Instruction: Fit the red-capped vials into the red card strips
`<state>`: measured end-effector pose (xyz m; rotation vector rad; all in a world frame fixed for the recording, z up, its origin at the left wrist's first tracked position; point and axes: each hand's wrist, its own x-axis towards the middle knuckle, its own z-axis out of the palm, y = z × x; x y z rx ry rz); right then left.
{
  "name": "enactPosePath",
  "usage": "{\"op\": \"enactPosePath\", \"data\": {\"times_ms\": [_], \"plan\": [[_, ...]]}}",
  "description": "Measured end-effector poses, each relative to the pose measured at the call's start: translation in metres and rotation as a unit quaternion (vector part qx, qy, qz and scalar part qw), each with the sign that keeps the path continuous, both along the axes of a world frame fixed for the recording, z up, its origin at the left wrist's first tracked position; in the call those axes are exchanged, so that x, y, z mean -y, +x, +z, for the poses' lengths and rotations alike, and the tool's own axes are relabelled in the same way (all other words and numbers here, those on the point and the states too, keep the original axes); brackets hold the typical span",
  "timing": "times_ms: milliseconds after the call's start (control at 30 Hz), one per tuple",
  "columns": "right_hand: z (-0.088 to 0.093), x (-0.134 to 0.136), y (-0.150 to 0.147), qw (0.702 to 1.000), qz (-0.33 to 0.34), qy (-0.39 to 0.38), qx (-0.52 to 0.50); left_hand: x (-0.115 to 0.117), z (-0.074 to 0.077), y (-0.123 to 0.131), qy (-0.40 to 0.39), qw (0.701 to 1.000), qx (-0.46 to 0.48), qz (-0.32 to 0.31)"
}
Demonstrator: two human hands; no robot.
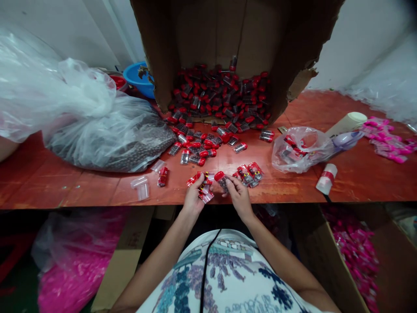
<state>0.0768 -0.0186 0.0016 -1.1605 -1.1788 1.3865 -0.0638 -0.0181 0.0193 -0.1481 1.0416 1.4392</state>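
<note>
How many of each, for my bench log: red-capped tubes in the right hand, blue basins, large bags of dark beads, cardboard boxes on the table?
Red-capped tube in right hand: 1
Blue basin: 1
Large bag of dark beads: 1
Cardboard box on table: 1
Total: 4

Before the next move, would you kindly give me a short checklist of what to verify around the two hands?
1. Small clear bottle with a red cap held in the right hand: ok.
2. Cap on that bottle: ok.
3. Small red printed plastic packets held in the left hand: ok.
4. A packet's mouth open: cannot tell, too small.
5. All other red-capped bottles inside the brown cardboard box: not ok; several lie outside on the red tabletop.
</note>
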Motion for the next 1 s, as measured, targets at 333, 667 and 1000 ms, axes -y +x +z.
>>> {"op": "enactPosePath", "data": {"times_ms": [333, 667, 1000], "plan": [[-0.0036, 0.0054, 0.0012, 1.0, 0.021, -0.022, -0.007, -0.0011, -0.0028, -0.0028, 0.021, 1.0, 0.01, -0.013], [-0.001, 0.0056, -0.0003, 0.997, 0.003, -0.057, -0.044, 0.0043, -0.0004, 0.0045, 0.036, 0.999, -0.014, -0.025], [-0.0038, 0.0088, 0.0001, 0.999, 0.009, -0.038, -0.035, 0.0047, -0.0044, 0.0032, 0.048, 0.995, -0.082, -0.028]]}}
